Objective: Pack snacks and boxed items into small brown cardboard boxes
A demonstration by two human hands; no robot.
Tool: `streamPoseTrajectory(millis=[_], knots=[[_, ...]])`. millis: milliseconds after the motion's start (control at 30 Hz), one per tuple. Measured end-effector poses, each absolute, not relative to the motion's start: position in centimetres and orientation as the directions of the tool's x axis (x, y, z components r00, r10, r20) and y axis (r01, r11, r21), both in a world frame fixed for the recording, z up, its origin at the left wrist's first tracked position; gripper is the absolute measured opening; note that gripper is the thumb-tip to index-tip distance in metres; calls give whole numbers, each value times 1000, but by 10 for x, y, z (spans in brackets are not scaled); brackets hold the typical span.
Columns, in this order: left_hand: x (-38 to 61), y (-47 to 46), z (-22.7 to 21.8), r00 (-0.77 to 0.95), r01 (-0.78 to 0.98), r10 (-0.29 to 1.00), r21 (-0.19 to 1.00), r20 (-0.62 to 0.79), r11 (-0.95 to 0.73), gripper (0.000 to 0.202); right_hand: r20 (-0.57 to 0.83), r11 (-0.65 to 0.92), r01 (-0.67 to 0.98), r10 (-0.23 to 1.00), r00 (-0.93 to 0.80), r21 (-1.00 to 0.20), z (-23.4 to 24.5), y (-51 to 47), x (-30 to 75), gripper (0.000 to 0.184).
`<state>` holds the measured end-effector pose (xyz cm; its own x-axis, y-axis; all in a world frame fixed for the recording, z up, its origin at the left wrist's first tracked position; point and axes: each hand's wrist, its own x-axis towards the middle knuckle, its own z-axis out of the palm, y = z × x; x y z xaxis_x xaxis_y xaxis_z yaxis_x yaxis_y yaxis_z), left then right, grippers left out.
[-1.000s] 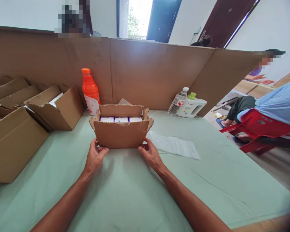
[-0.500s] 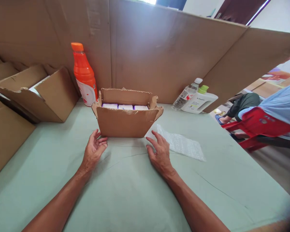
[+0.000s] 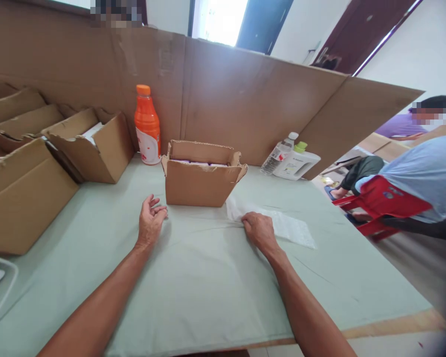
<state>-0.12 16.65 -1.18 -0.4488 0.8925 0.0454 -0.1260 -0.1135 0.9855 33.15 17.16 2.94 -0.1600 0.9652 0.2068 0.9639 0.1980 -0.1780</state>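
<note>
Left hand (image 3: pixel 152 219): fingers apart; carton (image 3: pixel 198 187) just beyond, rightward; right hand (image 3: pixel 259 229): curled at bubble wrap (image 3: pixel 294 230); clamped, cannot tell

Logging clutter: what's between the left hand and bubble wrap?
The head view shows only green cloth between left hand and bubble wrap, in front of the open box.

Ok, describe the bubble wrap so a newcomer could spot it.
On the pale green table, find the open cardboard box near the middle. Just right of its base lies the bubble wrap, partly hidden by the right hand: a flat, whitish, see-through sheet, unlike the upright brown box.
</note>
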Motion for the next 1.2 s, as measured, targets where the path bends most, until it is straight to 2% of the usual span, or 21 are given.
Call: streamPoseTrajectory(millis=[233,367,500,600,700,767,833,933,1033,1200], knots=[[-6,166,-9,-495,-121,869,991,-16,-51,66,161,426,870,904,-397,-247,35,104,292,20],[-16,156,5,-491,-45,871,999,-28,7,61,174,540,791,842,-511,-289,34,93,235,19],[-33,121,31,-490,114,869,993,71,-17,53,206,724,614,683,-700,-315,38,93,191,23],[-36,95,44,-389,362,888,927,244,-96,44,248,817,465,555,-794,-341,40,92,183,20],[-26,85,38,-62,674,904,686,422,-274,38,298,776,504,618,-728,-379,35,95,189,22],[-15,89,26,137,770,903,530,408,-356,41,305,724,577,686,-661,-378,29,101,193,28],[-4,94,11,236,808,905,445,355,-386,43,265,684,641,728,-632,-348,24,108,197,34],[5,99,-6,285,826,906,400,312,-398,41,174,672,682,737,-653,-289,16,113,214,39],[4,97,-13,311,841,906,361,288,-403,41,144,658,711,751,-645,-249,10,107,256,41],[-1,93,-16,314,849,909,347,274,-398,41,189,431,882,898,-399,-189,0,88,360,45]])
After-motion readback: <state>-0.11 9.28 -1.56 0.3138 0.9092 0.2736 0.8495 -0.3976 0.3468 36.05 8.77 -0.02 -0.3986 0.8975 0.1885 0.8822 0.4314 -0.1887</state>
